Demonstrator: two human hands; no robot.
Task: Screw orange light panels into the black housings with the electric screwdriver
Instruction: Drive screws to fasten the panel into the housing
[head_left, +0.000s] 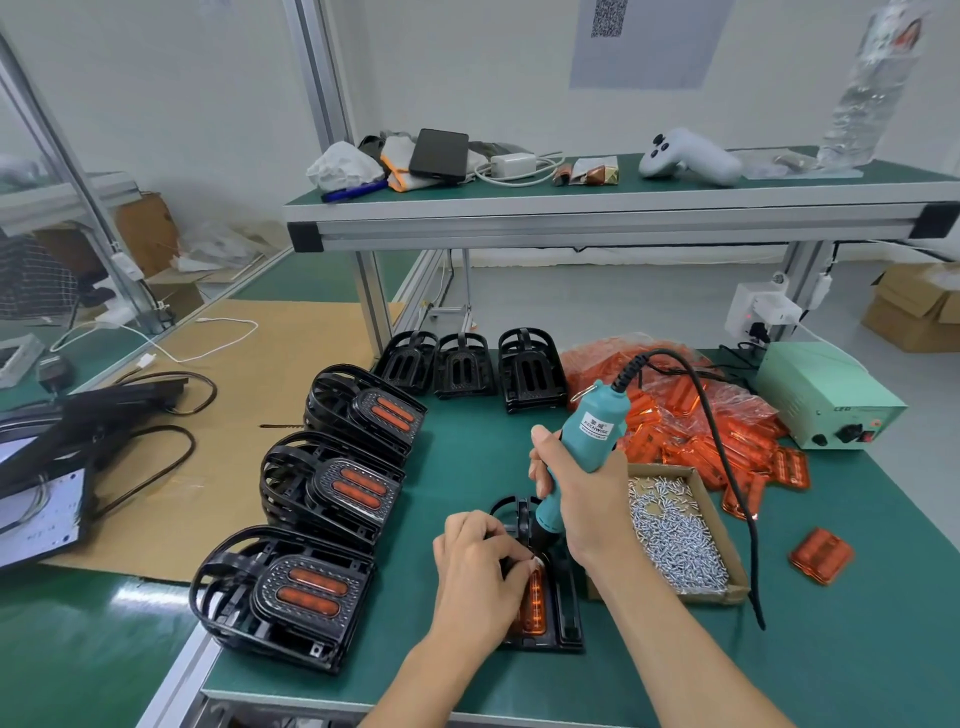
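driving a screw right now: our right hand (576, 493) is wrapped around the teal screwdriver (582, 452), tip down at the top end of the orange panel (532, 603) sitting in the black housing (563, 608) near the front edge of the mat (467, 457). our left hand (480, 566) has its fingers curled and pinching at the panel just by the bit, looks like it's steadying the screw, though the screw itself is hidden so we can't say for sure. progress-wise we'd guess early-to-middle: three stacks of finished housings (322, 488) with orange showing sit to the left, and three stacks of bare ones (467, 364) wait at the back. plenty left too, going by the big bag of panels (670, 410) behind the tool, a few loose ones spilled beside it, and one stray panel (821, 556) off to the right. the cardboard box of screws (675, 535) is just right of the work, still well filled. the surface is a green mat on an aluminium-frame bench, with a sheet of cardboard (218, 395) to the left. a pale green power box (826, 400) feeds the tool's cord from the right. the shelf (597, 200) above holds a phone, a charger, a white controller and bits of clutter, white walls behind, boxes on the floor.
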